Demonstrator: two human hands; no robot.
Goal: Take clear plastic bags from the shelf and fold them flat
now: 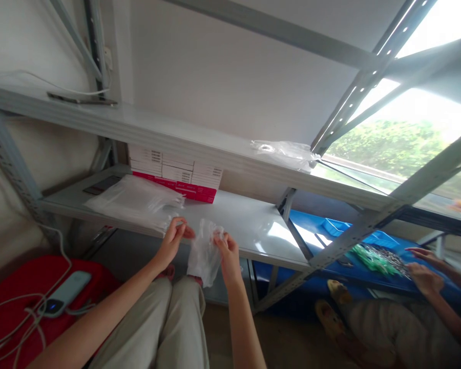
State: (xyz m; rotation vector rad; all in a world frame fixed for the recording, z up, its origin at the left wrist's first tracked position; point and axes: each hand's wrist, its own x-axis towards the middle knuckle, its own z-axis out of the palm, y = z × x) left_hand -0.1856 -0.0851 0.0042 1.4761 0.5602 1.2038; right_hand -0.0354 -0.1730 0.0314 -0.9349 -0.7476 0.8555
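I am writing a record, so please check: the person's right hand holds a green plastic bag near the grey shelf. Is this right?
The colour is wrong: the head view shows the plastic bag whitish, not green. The right hand does hold it near the grey shelf.

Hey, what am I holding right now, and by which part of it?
A clear plastic bag, held near its upper right corner by your right hand. Your left hand is beside it, apparently not gripping.
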